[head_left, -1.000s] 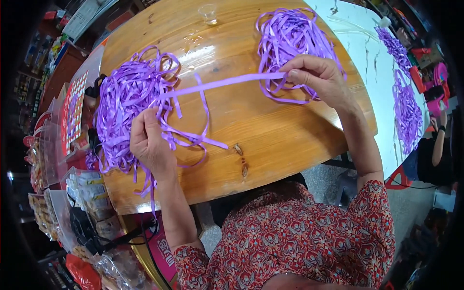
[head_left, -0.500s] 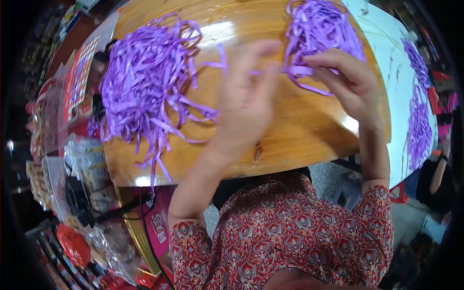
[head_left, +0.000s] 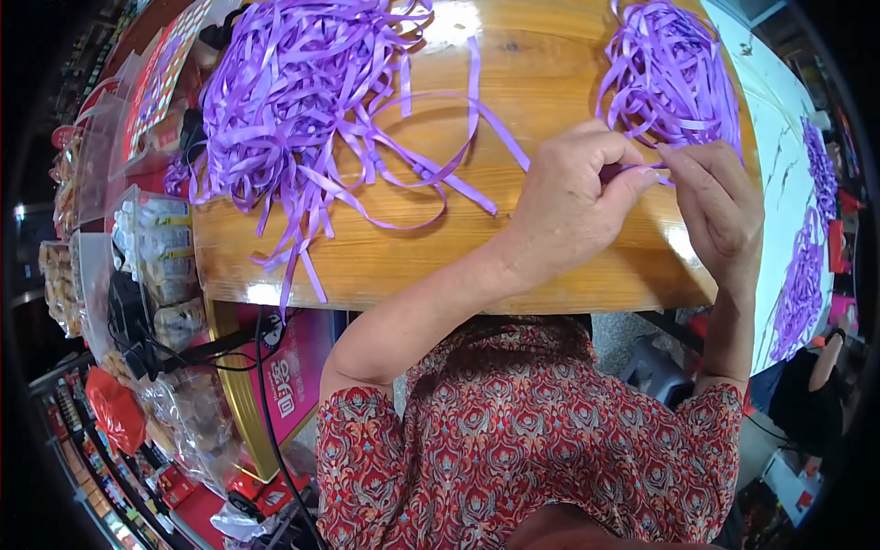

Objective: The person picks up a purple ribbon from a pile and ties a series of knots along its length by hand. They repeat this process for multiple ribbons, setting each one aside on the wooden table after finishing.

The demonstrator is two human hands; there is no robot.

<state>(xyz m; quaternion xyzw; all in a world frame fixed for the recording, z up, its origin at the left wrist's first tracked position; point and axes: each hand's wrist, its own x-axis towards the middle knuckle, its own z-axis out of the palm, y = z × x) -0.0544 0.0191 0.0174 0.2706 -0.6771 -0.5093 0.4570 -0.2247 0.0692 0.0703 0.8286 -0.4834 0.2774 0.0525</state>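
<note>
A purple ribbon [head_left: 502, 134] runs from the big tangled ribbon pile [head_left: 284, 101] on the left into my left hand [head_left: 579, 188]. That hand is closed, thumb and curled fingers pinching the ribbon. Right beside it, my right hand [head_left: 713, 197] is closed too, its fingertips pinching the same ribbon close to the left thumb. Between the hands only a short bit of ribbon shows. Just beyond my right hand lies a second, smaller ribbon pile [head_left: 674, 78]. Both piles rest on the wooden tabletop [head_left: 513, 69].
A white marbled table [head_left: 779, 110] on the right bears more purple ribbon bundles [head_left: 800, 284]. Packaged goods [head_left: 165, 243], a black cable [head_left: 266, 394] and a red bag [head_left: 115, 410] crowd the left side. At the far right is another person's arm [head_left: 827, 362]. A grey stool [head_left: 655, 367] stands below the table.
My left hand has moved right to meet my right hand and now pinches the ribbon. The ribbon from the left pile is drawn further right. The whole view has shifted a little.
</note>
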